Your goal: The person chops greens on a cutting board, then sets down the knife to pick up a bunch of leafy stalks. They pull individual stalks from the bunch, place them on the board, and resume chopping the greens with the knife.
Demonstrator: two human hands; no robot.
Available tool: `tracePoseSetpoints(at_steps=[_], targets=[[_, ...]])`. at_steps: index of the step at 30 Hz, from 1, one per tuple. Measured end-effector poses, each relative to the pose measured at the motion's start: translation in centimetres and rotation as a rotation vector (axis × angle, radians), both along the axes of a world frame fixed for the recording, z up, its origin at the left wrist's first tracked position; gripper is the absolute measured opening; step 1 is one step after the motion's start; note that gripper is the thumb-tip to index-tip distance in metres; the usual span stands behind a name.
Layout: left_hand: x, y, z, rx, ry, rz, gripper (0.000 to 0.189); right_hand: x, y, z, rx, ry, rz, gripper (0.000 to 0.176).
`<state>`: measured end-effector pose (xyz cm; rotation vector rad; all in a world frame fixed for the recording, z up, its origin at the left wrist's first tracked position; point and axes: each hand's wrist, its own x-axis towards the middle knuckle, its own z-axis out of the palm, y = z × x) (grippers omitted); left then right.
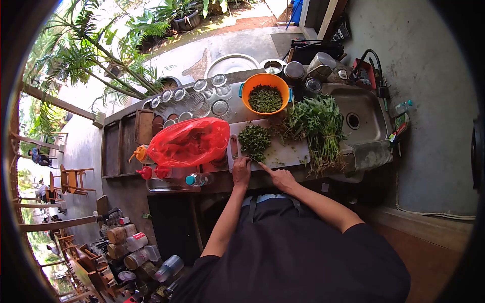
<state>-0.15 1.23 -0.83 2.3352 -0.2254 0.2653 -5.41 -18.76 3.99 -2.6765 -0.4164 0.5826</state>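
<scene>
Greens (255, 139) lie heaped on the board (295, 151), pinned by the loosely bent, empty left hand (241, 170). Whether the right hand (281, 178) grips anything, I cannot tell.

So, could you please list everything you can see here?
white plastic cutting board: one, white, counter centre
pile of chopped green leaves: one, green, on the board
round orange plastic bowl: one, orange, behind the board, greens inside
bunch of long-stemmed leafy greens: one, green, across board's right end
crumpled red plastic bag: one, red, left of board
clear drinking glasses: several, clear, behind the bag
steel sink: one, grey, far right
left hand: one, at the pile's near edge
right hand: one, at the board's near edge
</scene>
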Motion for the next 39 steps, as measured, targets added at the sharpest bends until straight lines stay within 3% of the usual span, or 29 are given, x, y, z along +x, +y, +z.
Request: tracePoseSetpoints(at_steps=[26, 39], targets=[[-0.2, 0.1, 1.1, 0.022, 0.010, -0.065, 0.013, 0.8, 1.1, 4.8, -0.032, 0.131, -0.030, 0.074], [-0.1, 0.2, 0.8, 0.005, 0.042, -0.067, 0.013, 0.2, 1.0, -0.2, -0.005, -0.016, -0.018, 0.085]])
